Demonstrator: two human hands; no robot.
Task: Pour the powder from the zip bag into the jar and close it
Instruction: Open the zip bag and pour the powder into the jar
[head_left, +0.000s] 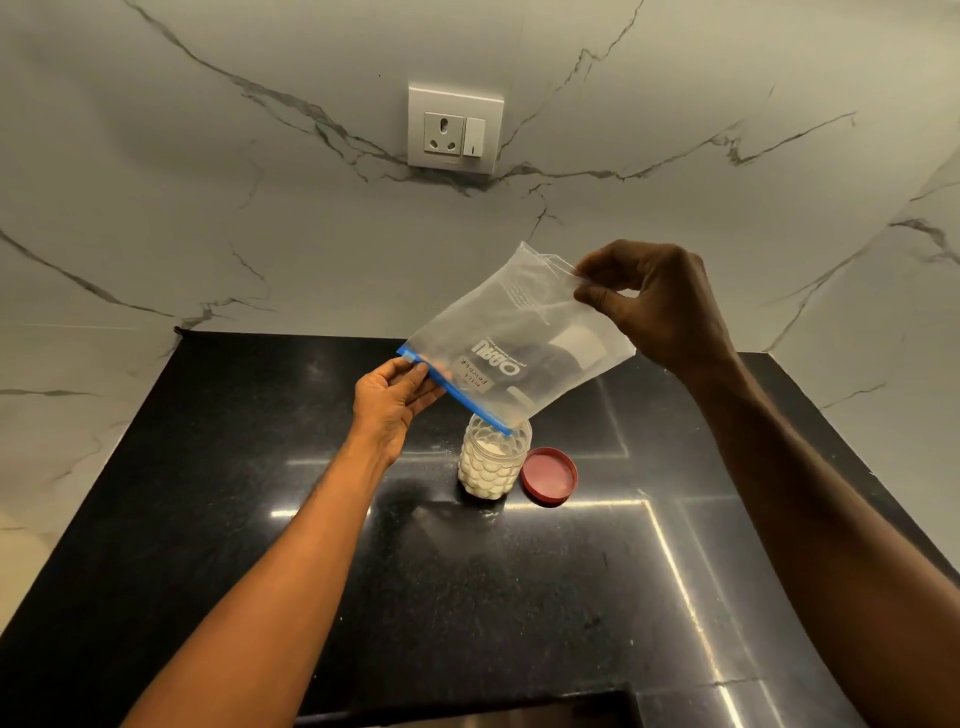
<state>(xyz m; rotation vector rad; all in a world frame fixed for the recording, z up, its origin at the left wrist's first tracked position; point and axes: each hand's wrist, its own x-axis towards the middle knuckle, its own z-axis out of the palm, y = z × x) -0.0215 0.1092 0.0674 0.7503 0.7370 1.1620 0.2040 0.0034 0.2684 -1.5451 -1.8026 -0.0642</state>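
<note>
The zip bag (519, 343) hangs tipped mouth-down, its blue zipper corner resting at the open mouth of the jar (493, 460), which stands mid-desk toward the back edge, nearly full of white powder. The left hand (395, 397) has its grip pinched on the zipper end; the right hand (649, 306) pinches the raised bottom corner. The bag looks almost empty, so tap it gently over the mouth, then fit the red lid (549, 475) lying just beside the jar.
</note>
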